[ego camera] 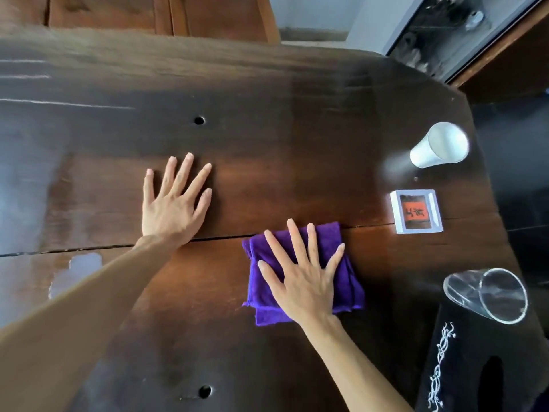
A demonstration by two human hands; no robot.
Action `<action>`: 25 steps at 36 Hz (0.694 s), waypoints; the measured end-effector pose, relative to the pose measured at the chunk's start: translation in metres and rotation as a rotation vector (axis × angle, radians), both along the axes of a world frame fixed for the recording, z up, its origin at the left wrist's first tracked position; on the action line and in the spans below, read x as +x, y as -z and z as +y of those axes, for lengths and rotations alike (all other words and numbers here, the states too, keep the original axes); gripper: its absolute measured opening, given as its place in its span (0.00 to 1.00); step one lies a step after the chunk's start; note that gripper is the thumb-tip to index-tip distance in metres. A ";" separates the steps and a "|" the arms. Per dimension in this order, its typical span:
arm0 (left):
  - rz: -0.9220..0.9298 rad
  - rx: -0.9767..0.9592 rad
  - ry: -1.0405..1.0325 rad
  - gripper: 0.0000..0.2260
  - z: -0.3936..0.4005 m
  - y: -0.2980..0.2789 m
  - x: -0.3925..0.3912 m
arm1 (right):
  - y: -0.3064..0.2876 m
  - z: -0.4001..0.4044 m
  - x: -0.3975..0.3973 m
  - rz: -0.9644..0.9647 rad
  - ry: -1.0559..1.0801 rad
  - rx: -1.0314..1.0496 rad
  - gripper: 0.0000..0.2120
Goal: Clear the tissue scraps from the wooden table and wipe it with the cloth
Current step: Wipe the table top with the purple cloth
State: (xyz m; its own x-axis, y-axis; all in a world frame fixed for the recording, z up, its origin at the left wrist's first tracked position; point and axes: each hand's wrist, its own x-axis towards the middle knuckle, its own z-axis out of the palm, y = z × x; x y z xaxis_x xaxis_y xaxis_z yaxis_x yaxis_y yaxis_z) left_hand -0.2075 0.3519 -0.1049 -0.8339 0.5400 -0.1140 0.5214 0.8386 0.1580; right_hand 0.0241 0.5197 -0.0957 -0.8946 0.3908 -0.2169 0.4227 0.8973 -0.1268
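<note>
A folded purple cloth (326,242) lies on the dark wooden table (267,114), right of centre. My right hand (303,281) presses flat on the cloth with fingers spread straight. My left hand (173,203) lies flat on the bare wood to the left of the cloth, fingers spread, holding nothing. No tissue scraps show on the tabletop.
A white paper cup (436,147) stands near the right edge. Below it sits a small white square frame with an orange label (416,211). A clear glass (487,294) stands at the right, next to a black box with white embroidery (463,367). Wooden chairs (148,13) stand beyond the far edge.
</note>
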 end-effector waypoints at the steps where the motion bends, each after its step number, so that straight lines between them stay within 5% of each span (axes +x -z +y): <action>1: 0.008 0.003 0.000 0.25 0.000 0.001 0.000 | 0.001 0.008 -0.019 0.005 -0.004 0.005 0.29; 25: 0.108 0.028 0.004 0.25 -0.002 0.012 -0.002 | -0.007 0.169 -0.386 0.069 0.062 0.028 0.32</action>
State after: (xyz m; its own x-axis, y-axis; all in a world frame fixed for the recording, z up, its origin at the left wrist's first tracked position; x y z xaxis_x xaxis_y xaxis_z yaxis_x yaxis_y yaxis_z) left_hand -0.2091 0.3502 -0.1165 -0.8382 0.5453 -0.0088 0.5402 0.8324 0.1240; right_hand -0.3615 0.6889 -0.0887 -0.8808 0.4512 -0.1434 0.4689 0.8733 -0.1325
